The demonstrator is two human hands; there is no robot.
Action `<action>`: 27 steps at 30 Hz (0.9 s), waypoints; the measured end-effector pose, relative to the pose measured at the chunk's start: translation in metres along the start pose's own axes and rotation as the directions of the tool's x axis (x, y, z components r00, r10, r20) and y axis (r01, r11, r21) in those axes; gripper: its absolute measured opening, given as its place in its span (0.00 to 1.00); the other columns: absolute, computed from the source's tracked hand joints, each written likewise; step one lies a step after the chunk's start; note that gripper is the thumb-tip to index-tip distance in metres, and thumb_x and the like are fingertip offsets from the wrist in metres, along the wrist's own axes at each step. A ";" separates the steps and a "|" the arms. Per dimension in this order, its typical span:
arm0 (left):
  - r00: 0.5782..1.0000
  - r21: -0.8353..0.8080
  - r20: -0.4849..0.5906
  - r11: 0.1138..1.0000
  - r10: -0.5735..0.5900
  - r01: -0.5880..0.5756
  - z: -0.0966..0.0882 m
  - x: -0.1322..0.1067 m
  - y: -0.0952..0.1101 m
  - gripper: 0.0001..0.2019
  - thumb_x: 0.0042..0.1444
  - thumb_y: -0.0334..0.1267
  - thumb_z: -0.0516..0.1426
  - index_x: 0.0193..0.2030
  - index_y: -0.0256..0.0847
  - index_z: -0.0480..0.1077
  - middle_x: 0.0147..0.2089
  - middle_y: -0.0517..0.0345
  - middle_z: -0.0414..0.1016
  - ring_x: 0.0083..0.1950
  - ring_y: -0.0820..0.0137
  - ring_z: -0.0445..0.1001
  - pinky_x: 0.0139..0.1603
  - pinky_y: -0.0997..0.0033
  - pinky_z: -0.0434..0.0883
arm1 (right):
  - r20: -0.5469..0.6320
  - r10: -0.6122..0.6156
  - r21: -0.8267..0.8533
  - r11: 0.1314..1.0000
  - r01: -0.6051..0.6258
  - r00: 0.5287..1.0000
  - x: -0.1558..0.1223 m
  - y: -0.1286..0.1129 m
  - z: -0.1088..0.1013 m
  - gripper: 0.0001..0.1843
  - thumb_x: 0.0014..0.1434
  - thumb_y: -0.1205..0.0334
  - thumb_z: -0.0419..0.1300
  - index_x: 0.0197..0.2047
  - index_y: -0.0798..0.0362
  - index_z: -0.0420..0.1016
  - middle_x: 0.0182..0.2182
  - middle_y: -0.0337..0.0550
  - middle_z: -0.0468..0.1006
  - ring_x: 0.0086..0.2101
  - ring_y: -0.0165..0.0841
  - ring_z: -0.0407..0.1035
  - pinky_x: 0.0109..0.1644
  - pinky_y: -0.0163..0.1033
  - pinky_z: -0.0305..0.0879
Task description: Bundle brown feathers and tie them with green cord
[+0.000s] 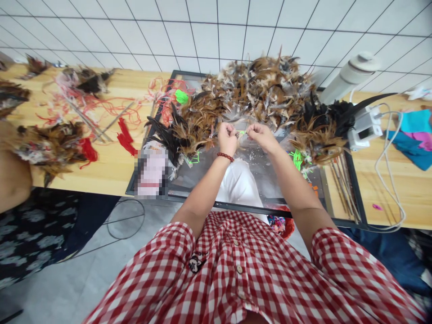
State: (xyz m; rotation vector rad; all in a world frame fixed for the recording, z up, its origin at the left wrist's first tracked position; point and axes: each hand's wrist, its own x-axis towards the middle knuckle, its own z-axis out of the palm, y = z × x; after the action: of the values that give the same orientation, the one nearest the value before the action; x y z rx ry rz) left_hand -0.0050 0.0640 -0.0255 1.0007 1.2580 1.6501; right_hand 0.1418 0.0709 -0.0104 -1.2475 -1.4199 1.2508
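While curled, L hand [227, 139], R hand [262, 137].

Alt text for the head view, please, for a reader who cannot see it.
The left hand and right hand pinch a green string between them over a dark-framed tray heaped with brown feathers; thin sticks lie at its right side.

I see a light wood desk [111, 173] w/ a black-framed glass panel [236, 207] lying in the middle. On the panel: big feather heap [256, 85] at 12, green thread [181, 96] at 11, thin sticks [342, 189] at 4 along the frame. On bare wood at 9–10: tangled red thread [126, 137], metal rods [87, 121], a feather bundle [50, 146]. At 2–3: white cylinder [347, 76], white box [364, 128] w/ cable [388, 180], blue cloth [410, 139].
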 end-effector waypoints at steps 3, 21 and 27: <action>1.000 -0.024 -0.014 1.000 0.012 -0.013 0.001 -0.001 -0.002 0.17 0.49 0.17 0.56 0.30 0.43 0.55 0.31 0.65 0.64 0.36 0.75 0.68 0.46 0.75 0.67 | -0.014 0.001 0.099 0.995 0.000 1.000 -0.001 -0.002 0.001 0.20 0.49 0.48 0.74 0.33 0.51 0.73 0.26 0.34 0.74 0.25 0.26 0.65 0.32 0.34 0.63; 0.992 -0.155 0.124 0.987 -0.012 0.031 0.000 -0.004 0.007 0.20 0.48 0.33 0.71 0.33 0.43 0.62 0.34 0.64 0.71 0.36 0.76 0.73 0.45 0.73 0.72 | 0.030 0.052 0.176 0.983 -0.056 0.998 -0.006 -0.011 0.007 0.35 0.29 0.33 0.79 0.28 0.53 0.76 0.21 0.35 0.75 0.22 0.25 0.66 0.27 0.33 0.67; 0.975 -0.124 0.220 0.991 -0.031 0.059 -0.003 -0.002 0.004 0.23 0.38 0.43 0.77 0.38 0.42 0.73 0.38 0.60 0.78 0.41 0.72 0.77 0.47 0.71 0.74 | -0.187 -0.080 0.156 0.982 0.110 0.979 0.000 -0.009 0.002 0.29 0.41 0.36 0.77 0.27 0.52 0.75 0.20 0.35 0.74 0.22 0.25 0.67 0.29 0.33 0.69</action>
State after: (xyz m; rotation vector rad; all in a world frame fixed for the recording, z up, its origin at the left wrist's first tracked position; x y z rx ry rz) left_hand -0.0077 0.0601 -0.0230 1.0347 1.0080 1.5209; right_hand 0.1384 0.0706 -0.0014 -1.1361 -1.2057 1.1360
